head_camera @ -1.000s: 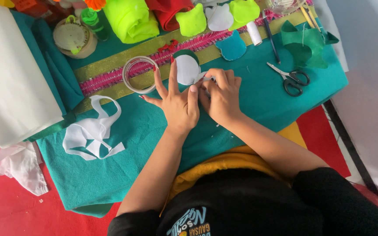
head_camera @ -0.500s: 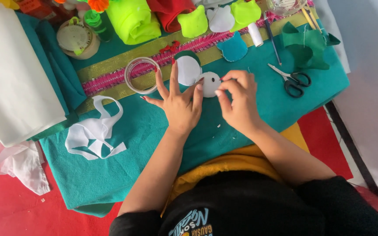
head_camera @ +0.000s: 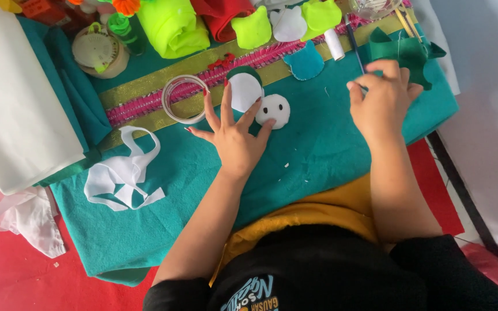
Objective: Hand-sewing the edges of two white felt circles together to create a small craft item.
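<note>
Head view, looking down on a work surface draped with teal felt (head_camera: 329, 144). The left hand (head_camera: 234, 138) is laid flat on the felt with its fingers (head_camera: 226, 101) spread; the fingertips rest on or just beside a white felt circle (head_camera: 244, 92) backed by dark green, and the little finger touches a smaller white felt oval with two dark dots (head_camera: 275, 109). The right hand (head_camera: 381, 98) is held well apart to the right, its fingers curled together over something on the felt; what is gripped is hidden by the hand, possibly a tool, so it cannot be told whether anything is pinched.

Surrounding items: a ring of clear tape (head_camera: 183, 99) is seen just left of the left hand, lying on a gold and pink sequinned trim (head_camera: 162, 103) that runs across the felt. White felt offcuts (head_camera: 122, 173) lie to the lower left, and a large white roll (head_camera: 15, 109) stands at the far left. Behind the hands are placed a teal felt shape (head_camera: 305, 62), a white spool (head_camera: 334, 45), crumpled dark green felt (head_camera: 402, 52), lime green cut-outs (head_camera: 252, 29) and a neon yellow fabric roll (head_camera: 174, 26). Red cloth (head_camera: 18, 276) shows beneath the felt.
</note>
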